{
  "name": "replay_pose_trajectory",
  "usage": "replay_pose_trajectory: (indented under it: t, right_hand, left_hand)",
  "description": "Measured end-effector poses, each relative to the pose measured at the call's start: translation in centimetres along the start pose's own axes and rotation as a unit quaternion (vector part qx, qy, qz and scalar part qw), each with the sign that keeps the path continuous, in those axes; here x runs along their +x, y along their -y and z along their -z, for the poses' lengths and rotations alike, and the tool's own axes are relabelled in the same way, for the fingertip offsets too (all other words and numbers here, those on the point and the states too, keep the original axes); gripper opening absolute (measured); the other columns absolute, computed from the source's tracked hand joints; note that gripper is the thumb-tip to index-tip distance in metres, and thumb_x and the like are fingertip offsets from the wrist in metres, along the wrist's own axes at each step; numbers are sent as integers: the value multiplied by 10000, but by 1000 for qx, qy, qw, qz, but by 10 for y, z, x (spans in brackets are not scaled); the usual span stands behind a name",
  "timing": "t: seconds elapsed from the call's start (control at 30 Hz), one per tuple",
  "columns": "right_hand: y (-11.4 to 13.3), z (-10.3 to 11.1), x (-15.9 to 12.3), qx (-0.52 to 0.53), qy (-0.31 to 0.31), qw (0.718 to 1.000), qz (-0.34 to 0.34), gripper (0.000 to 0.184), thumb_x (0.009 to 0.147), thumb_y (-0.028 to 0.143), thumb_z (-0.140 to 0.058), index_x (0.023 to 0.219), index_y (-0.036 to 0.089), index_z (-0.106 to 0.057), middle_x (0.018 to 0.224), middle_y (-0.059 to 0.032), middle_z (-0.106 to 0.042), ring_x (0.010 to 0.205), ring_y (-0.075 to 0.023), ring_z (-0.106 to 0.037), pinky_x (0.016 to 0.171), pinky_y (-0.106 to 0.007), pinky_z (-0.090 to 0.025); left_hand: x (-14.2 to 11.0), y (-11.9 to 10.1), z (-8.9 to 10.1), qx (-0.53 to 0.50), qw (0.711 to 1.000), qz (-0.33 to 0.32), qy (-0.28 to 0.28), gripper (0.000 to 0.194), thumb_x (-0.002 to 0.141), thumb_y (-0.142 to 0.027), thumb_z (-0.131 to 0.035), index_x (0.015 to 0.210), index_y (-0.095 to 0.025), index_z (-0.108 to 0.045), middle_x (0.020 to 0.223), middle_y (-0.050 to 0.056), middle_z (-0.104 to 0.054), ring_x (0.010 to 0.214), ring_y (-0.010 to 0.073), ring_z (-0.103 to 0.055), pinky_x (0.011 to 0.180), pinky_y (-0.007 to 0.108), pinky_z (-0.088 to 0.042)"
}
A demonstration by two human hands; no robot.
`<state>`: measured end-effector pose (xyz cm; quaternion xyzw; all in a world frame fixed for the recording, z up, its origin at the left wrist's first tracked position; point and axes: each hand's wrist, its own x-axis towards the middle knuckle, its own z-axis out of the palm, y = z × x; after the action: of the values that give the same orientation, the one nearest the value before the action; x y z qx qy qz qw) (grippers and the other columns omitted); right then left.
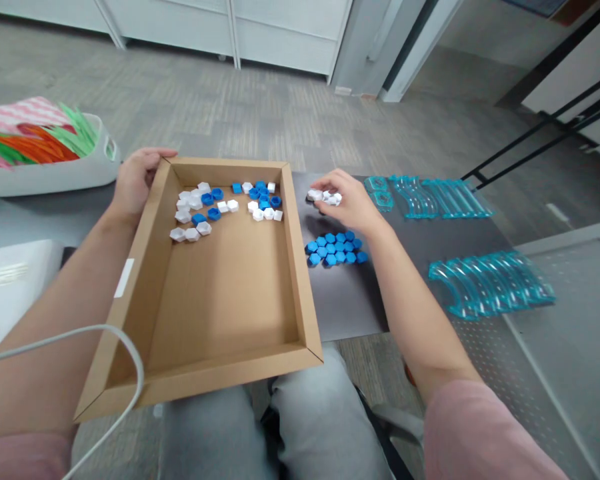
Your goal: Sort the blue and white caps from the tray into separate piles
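Observation:
My left hand (139, 179) grips the far left corner of a shallow cardboard box (225, 293), which is tilted from the table toward my lap. Inside its far end lie white hexagonal pieces (192, 234) and blue hexagonal pieces (214, 213), loosely grouped. To the right of the box, my right hand (347, 200) curls its fingers around a small cluster of white hexagonal pieces (325, 197) at the table surface. Part of that cluster is hidden by the fingers. Closer to me, blue hexagonal pieces (335, 248) sit in tight rows on the table.
Clear teal curved plastic parts (493, 283) lie in rows at the right, with more behind (440, 198). At the left stand a white bin (45, 177) of colourful strips and a white device (17, 287). A white cable (130, 347) crosses the box's near left corner.

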<state>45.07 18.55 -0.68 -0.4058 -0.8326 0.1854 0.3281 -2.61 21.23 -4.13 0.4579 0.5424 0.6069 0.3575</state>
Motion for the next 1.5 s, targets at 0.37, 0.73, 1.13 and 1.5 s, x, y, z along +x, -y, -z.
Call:
replay_pose_trajectory:
  t: [0.37,0.73,1.13,1.5]
  right_hand:
    - [-1,-21,8,-35,82,996,13,148,958,239,-901,1007,264,-764,1197,-72,-756,1082,-299,-706,1031,-472,-577]
    - [14,-7,2,-100,91,991,-5,110,1042,380,-870,1069,278,-840,1292,-107,-756,1209,-344,-717,1108,-512,-551]
    - [29,-10,3,-111,6,994,-9,175,1148,431,-717,1175,294,-823,1195,-98,-784,1159,-353,-707,1089,-518,-510]
    - [89,-53,52,-190,124,971,79,234,1029,496,-908,1089,280,-842,984,-122,-808,1236,-449,-650,1176,-642,-432]
  left_hand:
    - [8,10,9,-2,1000,-30,8,346,806,-520,-775,974,-238,-886,927,85,-728,901,257,-637,705,341,-516]
    - [-3,-4,3,46,999,-19,17,526,787,-709,-772,1044,-252,-817,895,70,-703,960,283,-637,730,386,-481]
    - [-6,-8,-5,49,999,-20,-4,426,821,-595,-749,1006,-216,-808,839,51,-673,855,230,-555,668,371,-401]
    - [-7,-9,-10,64,998,-17,14,368,881,-544,-760,1045,-215,-774,972,36,-733,968,219,-574,859,361,-459]
